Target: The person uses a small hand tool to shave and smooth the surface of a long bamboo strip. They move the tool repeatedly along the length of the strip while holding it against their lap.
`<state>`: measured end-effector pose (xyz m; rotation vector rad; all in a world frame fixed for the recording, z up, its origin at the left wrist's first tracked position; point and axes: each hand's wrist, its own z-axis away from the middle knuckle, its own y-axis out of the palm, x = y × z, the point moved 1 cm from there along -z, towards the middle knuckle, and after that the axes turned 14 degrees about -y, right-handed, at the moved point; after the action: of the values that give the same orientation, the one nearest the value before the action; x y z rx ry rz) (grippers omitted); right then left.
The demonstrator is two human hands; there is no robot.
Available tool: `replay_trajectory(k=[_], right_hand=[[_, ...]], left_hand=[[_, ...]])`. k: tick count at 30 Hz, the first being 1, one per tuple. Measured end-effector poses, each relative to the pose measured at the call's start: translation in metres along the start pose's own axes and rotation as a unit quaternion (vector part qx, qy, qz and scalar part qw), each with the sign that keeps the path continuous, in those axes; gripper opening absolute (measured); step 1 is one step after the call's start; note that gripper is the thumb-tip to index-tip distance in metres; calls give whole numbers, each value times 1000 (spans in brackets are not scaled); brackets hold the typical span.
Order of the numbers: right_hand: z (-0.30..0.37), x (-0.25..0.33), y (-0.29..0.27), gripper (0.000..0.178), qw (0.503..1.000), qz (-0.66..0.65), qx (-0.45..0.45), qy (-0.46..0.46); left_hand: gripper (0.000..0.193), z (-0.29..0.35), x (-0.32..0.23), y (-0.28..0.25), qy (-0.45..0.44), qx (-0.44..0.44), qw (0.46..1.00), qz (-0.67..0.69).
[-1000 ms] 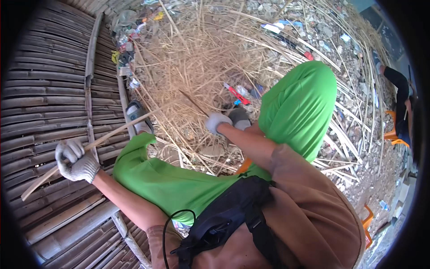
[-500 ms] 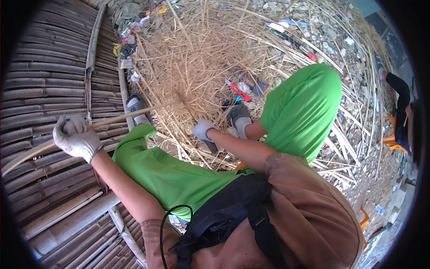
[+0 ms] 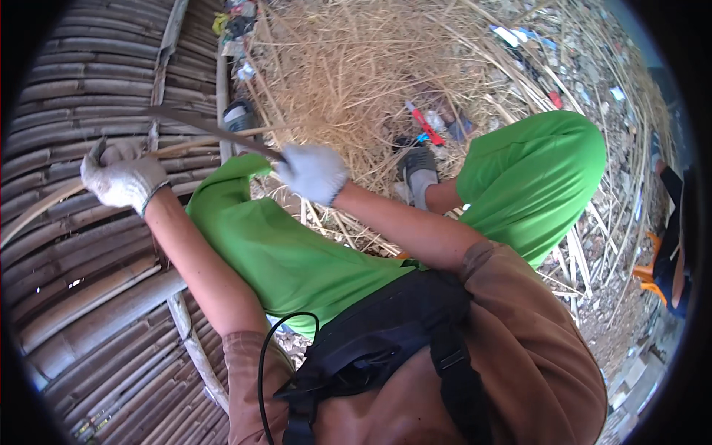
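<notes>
My left hand (image 3: 124, 175), in a pale work glove, is closed round a long, thin bamboo strip (image 3: 49, 202). The strip bends away past the left edge, and its other end reaches over my green trouser leg toward the straw. My gloved right hand (image 3: 314, 173) grips a knife whose handle is mostly hidden in the fist. Its long dark blade (image 3: 210, 128) points to the upper left, above the strip; whether the two touch I cannot tell.
A bamboo-slat wall (image 3: 81, 133) runs down the left side. Shavings (image 3: 334, 70) cover the ground ahead, with a red box cutter (image 3: 425, 123) by my right shoe (image 3: 420, 167). Split bamboo and litter lie to the right, where another person (image 3: 673, 230) sits on an orange chair (image 3: 650, 274).
My right hand has risen from low beside my shoe and moved left, bringing the knife blade up over the strip. The left hand keeps its hold on the strip, and the view has shifted slightly.
</notes>
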<state>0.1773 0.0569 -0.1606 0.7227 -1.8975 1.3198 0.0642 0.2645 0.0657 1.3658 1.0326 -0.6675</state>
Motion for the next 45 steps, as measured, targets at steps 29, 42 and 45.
replay_trajectory(k=[29, 42, 45], right_hand=[[20, -68, 12, 50, 965, -37, 106, 239], [52, -146, 57, 46, 900, -191, 90, 380], [4, -79, 18, 41, 967, -101, 53, 227]], left_hand=[[41, 0, -3, -22, -79, 43, 996, 19], [47, 13, -1, -5, -30, 1, 1000, 3], [34, -2, -1, -18, -35, 13, 999, 10]])
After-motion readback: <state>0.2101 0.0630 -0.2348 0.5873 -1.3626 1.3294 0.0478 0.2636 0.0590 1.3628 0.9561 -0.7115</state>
